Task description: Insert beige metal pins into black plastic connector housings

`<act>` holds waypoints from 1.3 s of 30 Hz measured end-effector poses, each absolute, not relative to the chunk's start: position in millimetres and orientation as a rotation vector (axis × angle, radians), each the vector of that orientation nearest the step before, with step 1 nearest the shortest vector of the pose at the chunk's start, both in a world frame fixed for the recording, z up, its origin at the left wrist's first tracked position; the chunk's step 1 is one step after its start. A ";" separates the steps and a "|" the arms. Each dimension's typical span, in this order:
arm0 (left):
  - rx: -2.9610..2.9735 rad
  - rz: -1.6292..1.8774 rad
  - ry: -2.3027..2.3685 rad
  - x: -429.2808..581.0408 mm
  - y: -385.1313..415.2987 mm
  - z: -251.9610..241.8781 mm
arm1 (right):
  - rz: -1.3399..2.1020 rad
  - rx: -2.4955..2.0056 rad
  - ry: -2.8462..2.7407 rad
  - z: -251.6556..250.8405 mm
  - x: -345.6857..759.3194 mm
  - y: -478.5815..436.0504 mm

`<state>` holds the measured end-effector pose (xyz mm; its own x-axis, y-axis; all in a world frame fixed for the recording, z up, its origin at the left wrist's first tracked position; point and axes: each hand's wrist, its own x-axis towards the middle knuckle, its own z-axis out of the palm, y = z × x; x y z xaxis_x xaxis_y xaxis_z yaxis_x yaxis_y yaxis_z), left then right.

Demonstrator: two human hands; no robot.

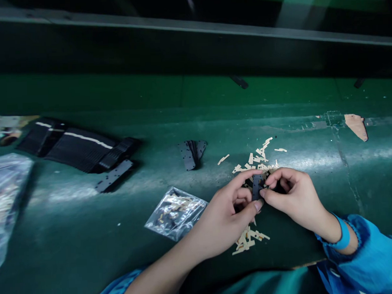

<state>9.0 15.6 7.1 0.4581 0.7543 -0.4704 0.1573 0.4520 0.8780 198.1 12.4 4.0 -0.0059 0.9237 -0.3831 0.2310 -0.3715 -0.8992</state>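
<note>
Between the thumb and fingers of my left hand [225,215] is a small dark plastic plate [256,187], held upright with small holes showing along it. My right hand [292,197] pinches at the plate's right edge; whether a small piece sits between those fingertips I cannot make out. Beyond both hands lies a scatter of thin cream-coloured strips [251,158]. More cream strips [245,243] lie nearer to me, partly hidden under my left hand. A clear plastic bag [176,213] of small parts rests beside my left wrist.
Similar dark plates [190,153] lie fanned on the green table [138,253]. Farther left are a row of black parts [75,145], a loose dark plate [114,176] and a large clear bag [8,198]. A brown scrap [356,126] lies at right. A dark ledge [178,48] crosses the back.
</note>
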 end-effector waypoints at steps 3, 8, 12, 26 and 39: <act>1.061 0.474 1.048 8.3 14.5 6.5 | 1.418 -1.650 -1.212 3.2 198.6 12.3; 1.060 0.480 1.043 8.5 14.0 4.9 | 1.384 -1.655 -1.245 2.1 199.1 12.7; 1.075 0.488 1.041 9.4 15.1 5.1 | 1.358 -1.647 -1.280 1.6 198.8 11.5; 1.246 0.473 1.057 6.7 13.1 5.2 | 1.339 -1.599 -1.251 1.1 204.1 15.8; 1.450 0.496 1.065 7.4 7.8 2.8 | 1.361 -1.613 -1.239 3.2 202.8 18.1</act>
